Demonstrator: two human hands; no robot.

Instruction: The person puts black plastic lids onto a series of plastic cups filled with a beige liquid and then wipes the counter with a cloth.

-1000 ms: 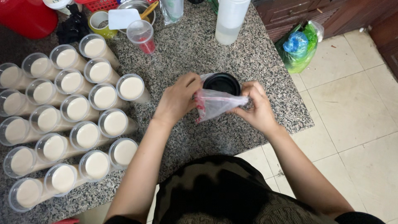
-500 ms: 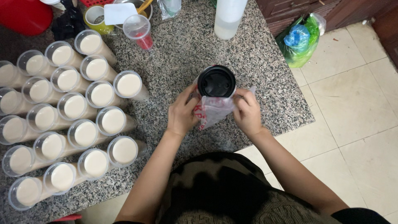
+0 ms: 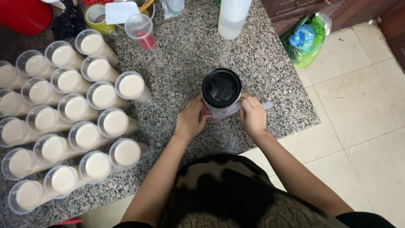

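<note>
Near the middle of the frame a cup with a black lid (image 3: 221,88) stands upright on the speckled granite counter (image 3: 181,59), partly wrapped in a thin clear plastic bag (image 3: 219,113) with red print. The left hand (image 3: 190,120) curls its fingers around the bag on the cup's left side, and the right hand (image 3: 252,115) pinches the bag's edge on the right side, so both are closed on the plastic. The cup sits close to the counter's lower right edge, beyond which pale floor tiles (image 3: 363,109) lie open. Left of the hands, bare stone separates them from rows of clear cups filled with a creamy drink (image 3: 76,109), which crowd the left side. Toward the top edge stand a white bottle (image 3: 233,17) and a small cup with red liquid (image 3: 141,30); a green plastic bag (image 3: 306,40) rests on the floor at upper right.
</note>
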